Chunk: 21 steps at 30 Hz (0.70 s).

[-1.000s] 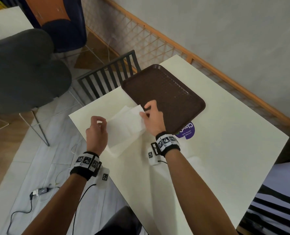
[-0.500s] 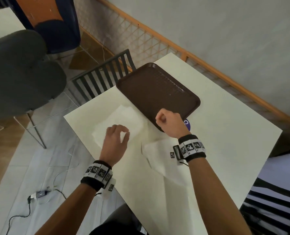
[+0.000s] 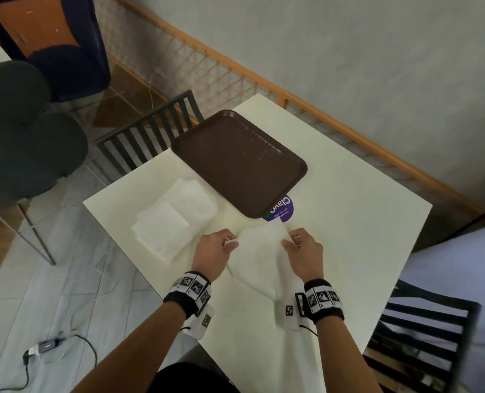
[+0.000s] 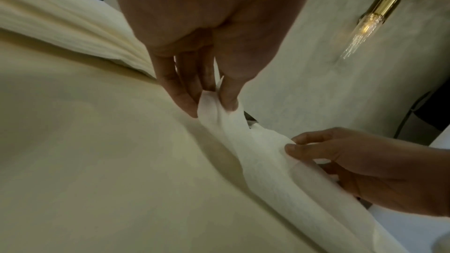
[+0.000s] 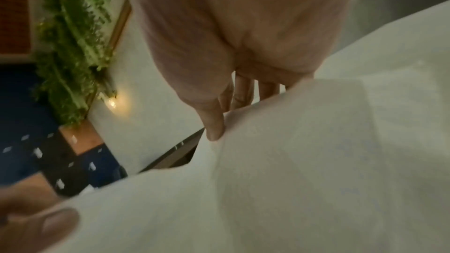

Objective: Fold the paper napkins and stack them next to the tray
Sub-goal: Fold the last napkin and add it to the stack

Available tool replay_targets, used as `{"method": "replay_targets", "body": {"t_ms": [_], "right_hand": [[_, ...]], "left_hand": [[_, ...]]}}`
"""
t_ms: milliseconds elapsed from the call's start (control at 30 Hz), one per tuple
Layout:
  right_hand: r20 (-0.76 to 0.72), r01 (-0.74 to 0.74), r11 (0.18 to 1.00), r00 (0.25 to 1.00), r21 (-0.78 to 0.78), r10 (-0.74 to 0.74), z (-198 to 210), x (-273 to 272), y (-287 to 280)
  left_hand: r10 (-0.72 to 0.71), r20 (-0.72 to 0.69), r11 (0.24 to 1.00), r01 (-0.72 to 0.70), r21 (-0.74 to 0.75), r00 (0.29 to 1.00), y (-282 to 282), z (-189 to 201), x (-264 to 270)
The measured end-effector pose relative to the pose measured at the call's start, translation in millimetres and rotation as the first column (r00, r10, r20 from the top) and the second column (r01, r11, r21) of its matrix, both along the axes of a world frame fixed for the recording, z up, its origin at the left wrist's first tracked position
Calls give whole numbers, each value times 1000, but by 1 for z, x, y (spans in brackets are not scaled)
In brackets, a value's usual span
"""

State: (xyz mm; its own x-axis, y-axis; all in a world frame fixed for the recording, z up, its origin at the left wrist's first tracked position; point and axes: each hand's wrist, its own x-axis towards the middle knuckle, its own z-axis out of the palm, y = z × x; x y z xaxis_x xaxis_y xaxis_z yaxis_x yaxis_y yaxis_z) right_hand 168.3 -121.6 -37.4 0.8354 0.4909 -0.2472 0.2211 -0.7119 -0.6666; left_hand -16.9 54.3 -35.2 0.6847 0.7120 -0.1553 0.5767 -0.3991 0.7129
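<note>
A white paper napkin (image 3: 259, 256) hangs a little above the cream table (image 3: 349, 222), in front of me. My left hand (image 3: 227, 242) pinches its left far corner between thumb and fingers, plainly seen in the left wrist view (image 4: 214, 101). My right hand (image 3: 290, 242) pinches the right far corner (image 5: 219, 128). A pile of white napkins (image 3: 176, 219) lies on the table to the left of the dark brown tray (image 3: 238, 163). The tray holds nothing.
A round purple sticker (image 3: 282, 211) shows at the tray's near corner. Dark slatted chairs stand beyond the far left table edge (image 3: 150, 134) and at my right (image 3: 422, 336). A wooden lattice rail (image 3: 292, 100) runs behind the table. A cable and adapter (image 3: 45, 346) lie on the floor.
My right hand has pulled one napkin off the pile toward me. The left hand left the pile, moved right and took the napkin's other corner. The napkin is now lifted between both hands.
</note>
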Motion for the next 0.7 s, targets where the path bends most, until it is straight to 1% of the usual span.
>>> {"method": "replay_targets", "body": {"t_ms": [67, 133, 233, 300, 333, 400, 433, 467, 500, 533, 567, 600, 633, 667, 700], "right_hand": [[32, 34, 995, 999, 93, -37, 8, 0, -4], [49, 29, 989, 998, 145, -36, 13, 0, -10], [92, -4, 977, 996, 215, -16, 17, -3, -19], [107, -27, 969, 994, 246, 1, 24, -6, -23], [96, -52, 963, 995, 264, 28, 33, -8, -24], [22, -115, 937, 993, 331, 114, 57, -11, -26], [-18, -139, 917, 987, 375, 157, 71, -13, -27], [-36, -151, 896, 983, 417, 182, 84, -15, -29], [-38, -146, 878, 982, 456, 184, 96, -16, -30], [-37, -125, 861, 986, 494, 164, 106, -16, -31], [-36, -90, 844, 991, 528, 128, 115, -15, -30], [-31, -53, 830, 996, 556, 84, 120, -15, -29], [-29, -14, 817, 999, 576, 38, 123, -15, -27], [-32, 22, 806, 999, 592, -4, 125, -16, -24], [-38, 55, 798, 998, 600, -40, 124, -16, -22]], "left_hand": [[-2, 52, 997, -2, 72, 999, 0, 5, -6], [-12, 67, 993, 4, 119, 998, 1, 8, -10], [-37, 12, 989, 35, 146, 999, 3, 11, -16], [-22, 15, 988, 19, 153, 1000, 4, 16, -17], [-11, 46, 987, 4, 164, 999, 4, 18, -17], [10, 132, 987, -31, 159, 991, 2, 31, -18], [32, 178, 992, -53, 114, 984, 2, 40, -19], [68, 237, 997, -76, 26, 969, 1, 50, -20], [133, 311, 988, -101, -116, 941, 0, 62, -21], [221, 386, 950, -108, -294, 896, -4, 78, -20], [301, 425, 880, -76, -469, 853, -9, 91, -19], [343, 442, 805, -17, -592, 829, -14, 104, -18], [352, 462, 759, 41, -650, 814, -18, 114, -17], [333, 491, 751, 88, -654, 805, -23, 121, -16], [294, 529, 771, 129, -623, 796, -28, 127, -14]]}}
